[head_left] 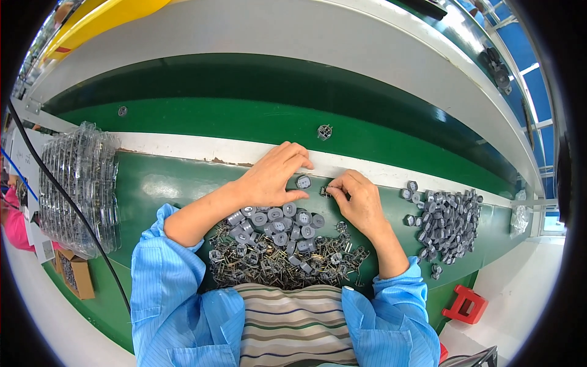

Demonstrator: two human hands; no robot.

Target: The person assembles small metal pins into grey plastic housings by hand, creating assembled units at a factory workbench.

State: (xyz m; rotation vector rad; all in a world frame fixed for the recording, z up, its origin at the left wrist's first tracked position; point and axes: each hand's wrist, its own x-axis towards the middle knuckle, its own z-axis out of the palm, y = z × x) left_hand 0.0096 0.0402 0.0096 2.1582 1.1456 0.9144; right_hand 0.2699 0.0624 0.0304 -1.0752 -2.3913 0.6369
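My right hand (358, 199) pinches a small dark part with metal pins (325, 191) between thumb and fingertips. My left hand (275, 174) is open, its thumb spread from the fingers. Just beyond its fingertips, between both hands, a grey plastic cap (303, 181) lies on the green table (165, 189), apart from the left hand. Below my hands is a pile of round grey caps (275, 214). Nearer my body, a heap of small metal-pinned parts (275, 263) spreads across the table, with a few grey caps among them.
A large pile of grey pieces (449, 223) lies at the right. Stacked clear plastic trays (79, 189) stand at the left, behind a black cable (67, 202). A single part (324, 132) sits on the green belt beyond the white rail (183, 145). A red stool (466, 304) stands lower right.
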